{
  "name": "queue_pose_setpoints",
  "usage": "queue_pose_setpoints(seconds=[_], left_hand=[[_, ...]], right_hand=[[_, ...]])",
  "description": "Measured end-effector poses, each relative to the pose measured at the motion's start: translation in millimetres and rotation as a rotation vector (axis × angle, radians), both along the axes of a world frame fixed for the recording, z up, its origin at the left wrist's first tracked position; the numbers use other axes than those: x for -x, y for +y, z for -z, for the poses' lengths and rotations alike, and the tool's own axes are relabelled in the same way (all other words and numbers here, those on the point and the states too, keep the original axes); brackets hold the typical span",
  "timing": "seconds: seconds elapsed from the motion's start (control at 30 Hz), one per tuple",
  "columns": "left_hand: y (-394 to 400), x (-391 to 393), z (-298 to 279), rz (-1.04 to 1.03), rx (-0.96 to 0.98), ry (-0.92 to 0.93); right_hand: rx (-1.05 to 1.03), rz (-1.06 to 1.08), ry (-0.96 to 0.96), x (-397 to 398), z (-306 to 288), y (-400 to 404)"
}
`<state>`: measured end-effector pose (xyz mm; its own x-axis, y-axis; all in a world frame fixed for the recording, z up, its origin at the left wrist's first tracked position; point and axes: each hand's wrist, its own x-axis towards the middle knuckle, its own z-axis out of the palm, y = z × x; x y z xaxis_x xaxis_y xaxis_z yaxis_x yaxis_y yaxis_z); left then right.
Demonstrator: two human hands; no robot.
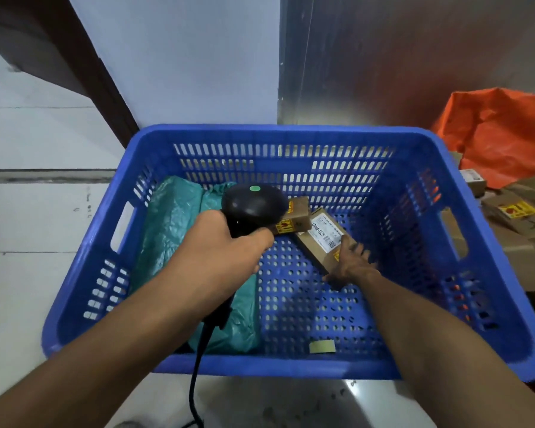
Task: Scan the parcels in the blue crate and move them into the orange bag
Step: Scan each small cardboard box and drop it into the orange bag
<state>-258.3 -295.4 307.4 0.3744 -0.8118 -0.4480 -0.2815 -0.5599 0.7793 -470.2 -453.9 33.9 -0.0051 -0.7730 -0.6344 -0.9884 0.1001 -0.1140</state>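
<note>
Remaining in blue crate (291, 135): two cardboard boxes, green poly parcels (170, 230). Left hand (226, 242) wrapped round scanner (254, 205); right hand (349, 264) grips labelled box (322, 236). Several boxes (516, 217) lie beside orange bag (501, 131). Judged well advanced.

Hidden and cut-off parts in the head view

The scanner (254, 208) and left hand (226, 251) cover part of the smaller box (297, 216) and green bag (170, 230); the right hand (349, 264) is motion-blurred, hiding one end of the labelled box (323, 234); the orange bag (504, 131) and cardboard boxes (519, 217) run off the right edge.
</note>
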Motion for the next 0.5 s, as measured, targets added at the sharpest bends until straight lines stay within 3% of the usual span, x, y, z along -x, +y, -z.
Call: queue_pose_setpoints(seconds=[0.23,0.5], left_hand=[[-5,4,1,0.031,-0.027,0.008],[2,8,-1,0.079,0.017,0.006]], right_hand=[[0.050,0.032,-0.021,7,11,-2],[0.070,0.007,-0.019,8,-16,-3]])
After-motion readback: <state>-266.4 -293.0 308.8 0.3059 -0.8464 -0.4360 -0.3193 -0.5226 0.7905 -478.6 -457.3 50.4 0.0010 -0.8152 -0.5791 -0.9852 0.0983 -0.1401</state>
